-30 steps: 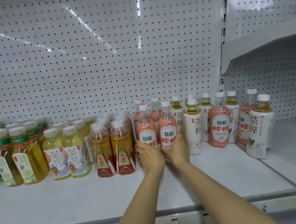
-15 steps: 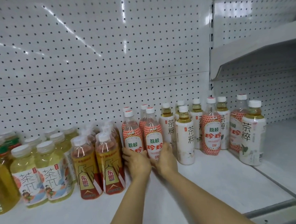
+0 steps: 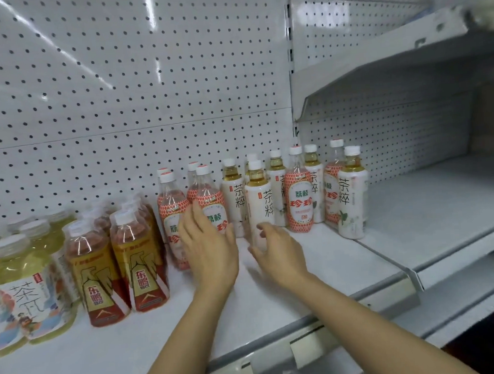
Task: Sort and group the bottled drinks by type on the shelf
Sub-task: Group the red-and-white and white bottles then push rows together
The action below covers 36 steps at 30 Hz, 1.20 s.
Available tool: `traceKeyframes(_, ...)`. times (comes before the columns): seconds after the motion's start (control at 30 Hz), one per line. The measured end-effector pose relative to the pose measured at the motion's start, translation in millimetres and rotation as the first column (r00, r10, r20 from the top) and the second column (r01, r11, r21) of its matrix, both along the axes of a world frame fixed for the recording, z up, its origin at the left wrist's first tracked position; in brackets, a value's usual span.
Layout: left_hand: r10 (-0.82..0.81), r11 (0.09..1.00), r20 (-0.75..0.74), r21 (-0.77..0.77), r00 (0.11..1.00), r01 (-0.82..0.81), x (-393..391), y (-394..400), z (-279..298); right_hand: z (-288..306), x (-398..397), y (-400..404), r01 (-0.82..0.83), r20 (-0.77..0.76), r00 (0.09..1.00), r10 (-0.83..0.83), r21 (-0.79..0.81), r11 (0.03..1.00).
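Bottles stand along a white shelf [image 3: 316,257]. Two red-and-white lychee bottles [image 3: 172,214] stand in the middle, the second [image 3: 210,200] beside the first. My left hand [image 3: 207,247] hovers open in front of them, fingers spread, holding nothing. My right hand [image 3: 275,248] is open just before a white tea bottle [image 3: 259,197], fingers curled near its base, not gripping. Further right, another lychee bottle [image 3: 298,195] stands among white tea bottles [image 3: 352,197].
Orange-labelled bottles [image 3: 142,265] and pale yellow tea bottles [image 3: 23,281] fill the left of the shelf. A pegboard wall [image 3: 118,93] backs it. A second shelf bay [image 3: 429,204] lies to the right, under an upper shelf [image 3: 391,62].
Both hands have let go of the two lychee bottles and drawn back, open. My right hand has shifted right, toward the white tea bottle. The camera has turned right and come closer.
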<state>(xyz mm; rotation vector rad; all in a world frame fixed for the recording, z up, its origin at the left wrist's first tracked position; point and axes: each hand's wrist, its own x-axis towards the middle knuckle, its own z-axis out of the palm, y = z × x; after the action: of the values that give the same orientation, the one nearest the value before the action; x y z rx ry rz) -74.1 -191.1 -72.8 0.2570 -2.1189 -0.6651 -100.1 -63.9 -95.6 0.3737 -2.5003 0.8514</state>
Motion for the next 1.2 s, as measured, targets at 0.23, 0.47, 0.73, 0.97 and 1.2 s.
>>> traceKeyframes(0.23, -0.361, 0.927, 0.004, -0.105, 0.932, 0.36, -10, 87, 0, 2, 9, 93, 0.157, -0.18, 0.97, -0.162, -0.04, 0.987)
traceKeyframes(0.47, -0.375, 0.922, 0.168, 0.168, 0.912, 0.348, -76, 151, 8, 9, -11, 171, 0.257, -0.239, 0.928, -0.285, -0.14, 0.956)
traceKeyframes(0.73, -0.251, 0.922, 0.205, 0.349, 0.946, 0.169, -133, 178, 24, 12, -50, 244, 0.279, -0.259, 0.915, -0.31, -0.149, 0.949)
traceKeyframes(0.97, -0.235, 0.935, 0.199, 0.315, 0.952, 0.165, -135, 170, 21, 42, -106, 258, 0.167, -0.13, 0.969, -0.21, -0.284, 0.944)
traceKeyframes(1.2, -0.325, 0.904, 0.156, 0.339, 0.933, 0.259, -103, 146, 11, 98, -153, 244, -0.168, 0.174, 0.918, 0.356, -0.643, 0.747)
